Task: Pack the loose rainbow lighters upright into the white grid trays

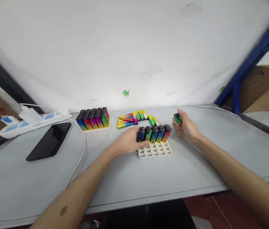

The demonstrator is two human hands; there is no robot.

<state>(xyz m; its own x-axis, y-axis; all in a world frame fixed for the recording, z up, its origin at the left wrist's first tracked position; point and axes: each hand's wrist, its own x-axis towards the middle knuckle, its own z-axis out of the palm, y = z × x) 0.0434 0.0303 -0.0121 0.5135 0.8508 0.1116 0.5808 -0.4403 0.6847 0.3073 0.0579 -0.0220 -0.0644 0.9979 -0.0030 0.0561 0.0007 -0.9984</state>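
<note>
Grey tabletop (120, 178): left hand (130, 141) clasping upright lighters (154, 136) in a slotted tray (157, 156); right hand (186, 128) gripping a green lighter (178, 119).

The lighters (154, 136) look glossy and metallic, the tray (155, 156) matt plastic.

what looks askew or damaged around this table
The white wall looks worn, with scuffed patches and stray green marks. On the table, some loose lighters lie crossed over one another, while the racked lighters in the front tray stand upright. I see no spill.
</note>
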